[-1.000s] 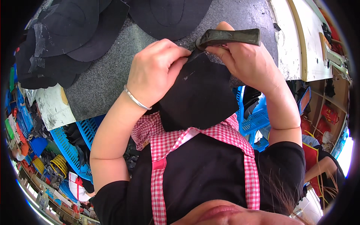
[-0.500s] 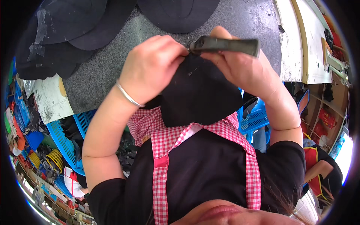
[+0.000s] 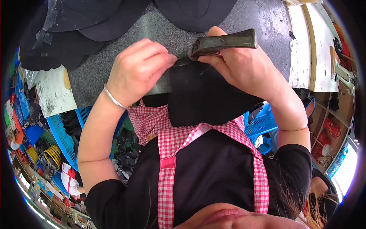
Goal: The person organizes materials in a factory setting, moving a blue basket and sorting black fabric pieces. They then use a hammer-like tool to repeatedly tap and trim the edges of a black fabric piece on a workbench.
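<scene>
Left hand (image 3: pixel 138 68): thumb and fingertips together, pinched on the edge of the black sheet piece, over the grey tabletop; one plain silver-coloured bangle (image 3: pixel 113 97) at the wrist

Right hand (image 3: pixel 244 65): closed round a dark metal hammer (image 3: pixel 225 40), the handle mostly hidden by the fist, the thumb beside the head

Hammer: head lying crosswise, its round face turned toward the left hand, at the upper edge of the sheet piece; contact cannot be told

Black sheet piece (image 3: pixel 211 95): thin, flat, curved in outline; upper edge on the tabletop, body hanging past the near edge over a red-and-white gingham apron (image 3: pixel 150 119)

Grey speckled tabletop (image 3: pixel 93 82): black rounded flat pieces (image 3: pixel 80 23) overlapping at the far left corner, clear tape on some; another black rounded piece (image 3: pixel 194 15) at the far edge

Below the near edge: blue slatted plastic basket (image 3: pixel 61 134) to the left, blue plastic crate (image 3: pixel 263 126) to the right

Changes against the earlier frames: left fingertips, formerly close by the hammer face, now apart from it, a narrow dark strip of the piece's edge showing between; bare tabletop now showing between left hand and piece; right hand's hold on the hammer unchanged
</scene>
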Available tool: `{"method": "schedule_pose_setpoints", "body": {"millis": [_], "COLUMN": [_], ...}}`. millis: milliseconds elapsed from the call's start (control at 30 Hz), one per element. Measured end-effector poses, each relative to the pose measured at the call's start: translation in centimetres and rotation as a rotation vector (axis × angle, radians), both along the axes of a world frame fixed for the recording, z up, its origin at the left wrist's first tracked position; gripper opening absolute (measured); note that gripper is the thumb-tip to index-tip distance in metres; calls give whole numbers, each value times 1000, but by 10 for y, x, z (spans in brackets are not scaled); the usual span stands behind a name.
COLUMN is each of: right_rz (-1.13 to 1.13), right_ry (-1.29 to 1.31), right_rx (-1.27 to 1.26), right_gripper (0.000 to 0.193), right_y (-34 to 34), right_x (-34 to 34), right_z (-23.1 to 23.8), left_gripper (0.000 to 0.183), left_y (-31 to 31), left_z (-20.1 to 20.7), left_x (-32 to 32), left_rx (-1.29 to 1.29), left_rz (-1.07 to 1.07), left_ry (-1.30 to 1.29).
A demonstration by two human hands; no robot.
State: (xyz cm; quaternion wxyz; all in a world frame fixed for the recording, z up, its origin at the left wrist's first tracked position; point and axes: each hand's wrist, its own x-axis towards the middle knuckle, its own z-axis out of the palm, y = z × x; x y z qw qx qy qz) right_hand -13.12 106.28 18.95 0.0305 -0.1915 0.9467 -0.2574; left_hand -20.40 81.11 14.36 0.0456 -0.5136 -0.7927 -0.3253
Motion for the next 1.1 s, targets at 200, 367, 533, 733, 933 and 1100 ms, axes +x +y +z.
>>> {"method": "schedule_pose_setpoints", "body": {"millis": [200, 367, 533, 733, 933, 1100], "right_rz": [3, 45, 144, 131, 121, -63], "right_ry": [-26, 39, 195, -255, -327, -222], "right_rx": [-11, 52, -106, -48, -84, -386], "right_gripper": [22, 20, 21, 30, 26, 26], "right_y": [-13, -33, -20, -7, 3, 27], "right_x": [-3, 2, -5, 75, 85, 55], "right_z": [-3, 2, -16, -8, -19, 31], "left_gripper": [24, 34, 39, 35, 20, 19], "left_y": [-14, -18, -6, -34, 57, 116], "left_z": [0, -7, -13, -22, 45, 25], "left_x": [20, 60, 67, 94, -26, -101], "left_rx": [8, -10, -92, -369, 104, -200], "left_rz": [57, -148, -109, -373, 196, 595], "left_ry": [168, 265, 234, -12, 113, 644]}}
